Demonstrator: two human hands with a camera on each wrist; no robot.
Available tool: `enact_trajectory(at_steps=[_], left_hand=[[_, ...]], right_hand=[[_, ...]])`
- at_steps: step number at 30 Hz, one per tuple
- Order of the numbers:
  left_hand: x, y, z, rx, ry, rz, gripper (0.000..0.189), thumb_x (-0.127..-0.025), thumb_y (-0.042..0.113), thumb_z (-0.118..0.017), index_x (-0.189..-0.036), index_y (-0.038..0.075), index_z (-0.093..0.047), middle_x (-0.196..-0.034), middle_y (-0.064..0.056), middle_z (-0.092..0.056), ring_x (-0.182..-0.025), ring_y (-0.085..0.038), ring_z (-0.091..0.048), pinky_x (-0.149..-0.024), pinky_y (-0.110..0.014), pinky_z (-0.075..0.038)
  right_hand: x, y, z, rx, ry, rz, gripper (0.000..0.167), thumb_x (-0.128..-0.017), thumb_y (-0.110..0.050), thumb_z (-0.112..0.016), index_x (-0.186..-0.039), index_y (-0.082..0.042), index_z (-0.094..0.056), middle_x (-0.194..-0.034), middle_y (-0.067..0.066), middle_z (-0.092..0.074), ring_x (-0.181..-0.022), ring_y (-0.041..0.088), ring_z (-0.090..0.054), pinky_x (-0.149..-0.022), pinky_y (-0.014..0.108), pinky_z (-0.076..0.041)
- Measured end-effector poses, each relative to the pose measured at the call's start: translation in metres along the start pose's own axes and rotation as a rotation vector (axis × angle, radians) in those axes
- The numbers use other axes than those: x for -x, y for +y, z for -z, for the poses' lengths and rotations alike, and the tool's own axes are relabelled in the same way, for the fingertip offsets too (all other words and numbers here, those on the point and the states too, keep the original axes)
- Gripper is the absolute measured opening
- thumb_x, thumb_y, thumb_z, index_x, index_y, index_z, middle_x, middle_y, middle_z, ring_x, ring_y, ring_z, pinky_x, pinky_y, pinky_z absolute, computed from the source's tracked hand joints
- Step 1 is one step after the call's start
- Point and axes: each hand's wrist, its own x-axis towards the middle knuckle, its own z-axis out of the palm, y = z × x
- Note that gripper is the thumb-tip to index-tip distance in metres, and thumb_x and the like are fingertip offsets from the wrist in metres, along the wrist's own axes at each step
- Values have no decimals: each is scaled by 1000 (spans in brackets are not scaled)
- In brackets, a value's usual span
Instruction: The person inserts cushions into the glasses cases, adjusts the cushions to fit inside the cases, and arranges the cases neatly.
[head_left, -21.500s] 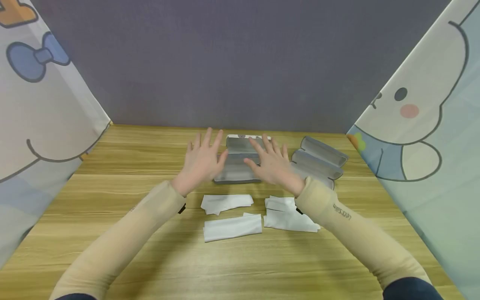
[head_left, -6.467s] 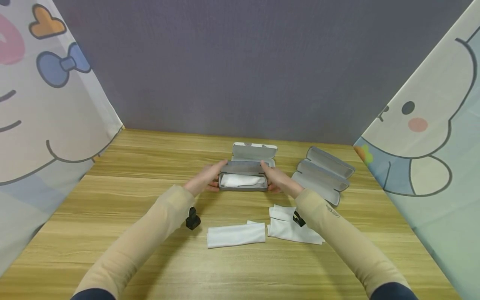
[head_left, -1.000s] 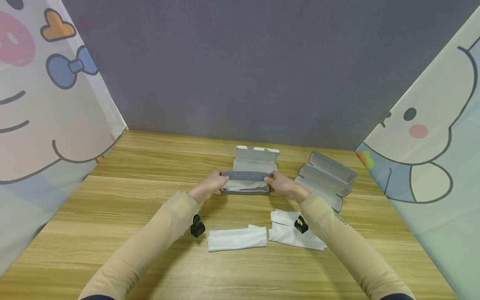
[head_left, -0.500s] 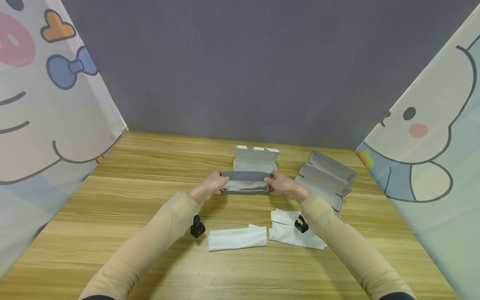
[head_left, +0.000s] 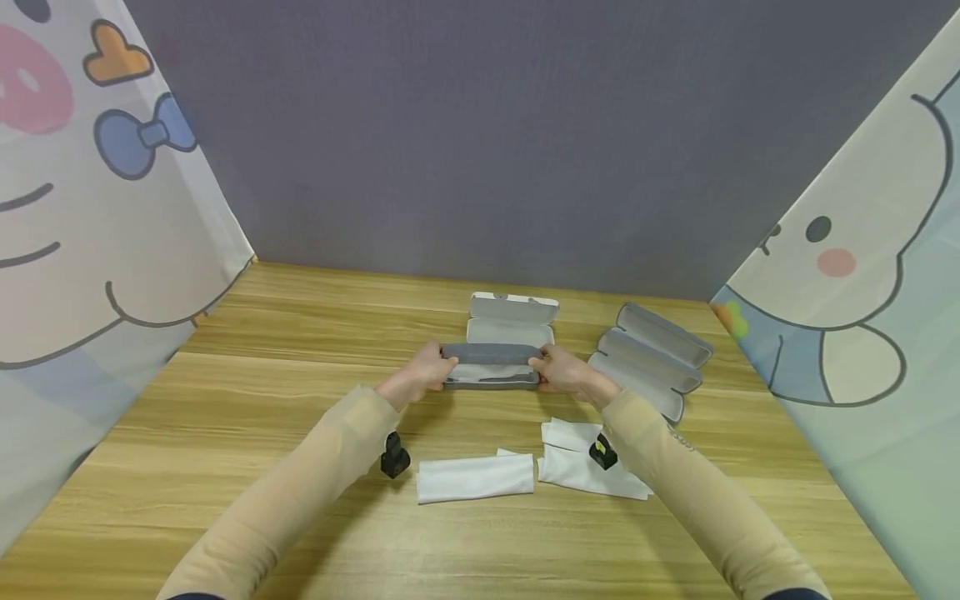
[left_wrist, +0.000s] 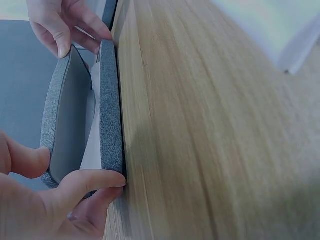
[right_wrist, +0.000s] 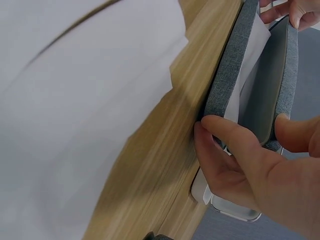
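Note:
A grey fabric glasses case stands on the wooden table with its lid partly lowered. A folded white cloth lies inside it, partly hidden under the lid. My left hand grips the left end of the case; the left wrist view has the thumb on the lid's edge and the fingers at the base. At the right end, my right hand holds the case the same way, with its thumb on the lid. A gap remains between lid and base.
Behind the held case stands an open white-edged case. An open grey case with several sections lies angled at the right. White folded cloths, one in front and others near the right wrist, lie on the table.
Since the oldest frame, one cloth has gone from the table into the grey case, and both hands have taken its ends. Its lid has come partway down; over the last second little moves.

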Motion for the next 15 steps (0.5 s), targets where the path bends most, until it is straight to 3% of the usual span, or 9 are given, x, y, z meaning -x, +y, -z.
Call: enact_trajectory(at_steps=[11,15], left_hand=[[1,-2,-1,-19,4,-12,54,-103,13,-38,-148,-9,-15,-151,-28,-26,-138,-39,-34,-108,-52,-38],[2,-2,-1,-41,13,-12,55,-103,13,-38,-148,-9,-16,-147,-27,-32,-123,-33,-45,-101,-46,-44]], right_hand=[[2,4,-2,11,11,9,58,-105,-17,-35,-150,8,-8,-102,15,-42,-89,20,-46,-94,39,-49],[1,4,-2,25,23,14,57,-105,-17,-36,-150,8,-11,-107,17,-44,-90,20,-47,-94,39,-49]])
